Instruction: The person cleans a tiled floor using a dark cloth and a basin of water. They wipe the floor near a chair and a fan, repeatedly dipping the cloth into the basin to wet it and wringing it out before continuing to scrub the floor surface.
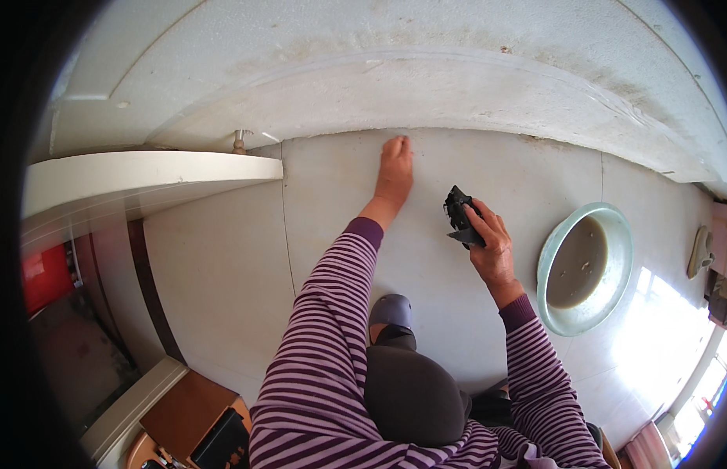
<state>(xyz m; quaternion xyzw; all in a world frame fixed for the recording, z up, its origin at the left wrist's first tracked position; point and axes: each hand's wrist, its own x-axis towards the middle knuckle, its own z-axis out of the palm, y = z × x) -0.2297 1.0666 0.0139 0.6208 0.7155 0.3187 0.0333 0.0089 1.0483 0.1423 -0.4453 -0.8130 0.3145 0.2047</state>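
My left hand [397, 167] reaches down to the pale tiled floor, close to the foot of the white wall. Its fingers are curled together, and whether something small is pinched in them cannot be told. My right hand [493, 249] grips a crumpled black thing [459, 212], perhaps a plastic bag, with ragged edges and a shiny surface. It is held above the floor tiles [334, 176], to the right of my left hand. Farther right stands a pale green plastic basin [620, 275] holding murky grey-brown water [577, 264] with small bits floating on it.
A white door [164, 170] juts in from the left, beside a small metal doorstop [239, 140]. Wooden furniture [187, 404] stands at the lower left. My foot in a grey-purple clog [391, 311] rests on the floor. A shoe [700, 252] lies at the far right.
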